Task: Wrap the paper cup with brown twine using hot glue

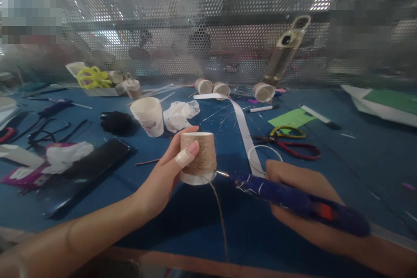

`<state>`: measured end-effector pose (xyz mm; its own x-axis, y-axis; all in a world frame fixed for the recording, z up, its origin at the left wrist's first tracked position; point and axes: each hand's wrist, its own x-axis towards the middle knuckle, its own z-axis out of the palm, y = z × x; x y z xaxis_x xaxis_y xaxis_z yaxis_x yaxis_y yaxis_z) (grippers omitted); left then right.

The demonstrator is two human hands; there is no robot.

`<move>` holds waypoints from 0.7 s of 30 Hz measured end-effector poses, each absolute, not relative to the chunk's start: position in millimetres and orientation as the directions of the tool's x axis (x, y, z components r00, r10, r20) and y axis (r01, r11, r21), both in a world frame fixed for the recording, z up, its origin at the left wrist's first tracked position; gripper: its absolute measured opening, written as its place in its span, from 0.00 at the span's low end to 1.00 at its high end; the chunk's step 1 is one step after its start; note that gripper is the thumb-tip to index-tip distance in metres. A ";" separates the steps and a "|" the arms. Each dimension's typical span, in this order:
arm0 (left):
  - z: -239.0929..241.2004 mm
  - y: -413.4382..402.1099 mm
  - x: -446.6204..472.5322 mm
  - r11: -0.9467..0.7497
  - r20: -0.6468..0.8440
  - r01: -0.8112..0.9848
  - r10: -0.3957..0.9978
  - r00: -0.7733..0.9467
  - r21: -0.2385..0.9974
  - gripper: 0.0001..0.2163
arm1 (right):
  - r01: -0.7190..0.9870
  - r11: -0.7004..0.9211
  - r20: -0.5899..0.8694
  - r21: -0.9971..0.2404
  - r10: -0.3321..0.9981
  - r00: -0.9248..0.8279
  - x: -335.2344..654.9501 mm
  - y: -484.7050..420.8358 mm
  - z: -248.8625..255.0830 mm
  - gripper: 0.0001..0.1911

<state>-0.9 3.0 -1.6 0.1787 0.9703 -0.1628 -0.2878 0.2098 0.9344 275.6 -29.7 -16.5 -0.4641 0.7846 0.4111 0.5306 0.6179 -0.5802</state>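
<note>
My left hand (169,167) grips a paper cup (202,152) wound with brown twine, turned upside down or upright I cannot tell. A bandage wraps the thumb. A white band of the cup shows below the winding, and a loose tail of twine (221,213) hangs from there towards the table edge. My right hand (293,186) is closed around a blue hot glue gun (302,202) with an orange-red switch. Its metal nozzle meets the cup's right side at the lower edge of the twine.
Red-and-yellow-handled scissors (293,141), a white paper strip (243,126) and green paper (289,118) lie at right. Stacked paper cups (148,115), crumpled plastic (180,115) and a black pouch (94,173) are at left. A bottle (283,52) stands behind, near a perforated metal screen (208,13).
</note>
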 end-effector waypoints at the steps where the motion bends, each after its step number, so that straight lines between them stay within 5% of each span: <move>1: -1.9 3.4 -1.2 0.213 -0.165 -0.291 0.970 0.179 0.933 0.34 | 0.536 0.597 0.402 -0.597 0.801 -0.443 274.9 -31.0 -16.9 0.12; 8: -2.5 3.6 -0.9 0.200 -0.148 -0.304 0.971 0.186 0.931 0.34 | 0.555 0.520 0.370 -0.649 0.853 -0.368 271.5 -34.1 -17.0 0.12; 21: -4.8 7.0 -3.1 0.210 -0.158 -0.279 0.967 0.199 0.937 0.28 | 0.560 0.618 0.396 -0.552 0.785 -0.476 279.0 -25.3 -14.7 0.12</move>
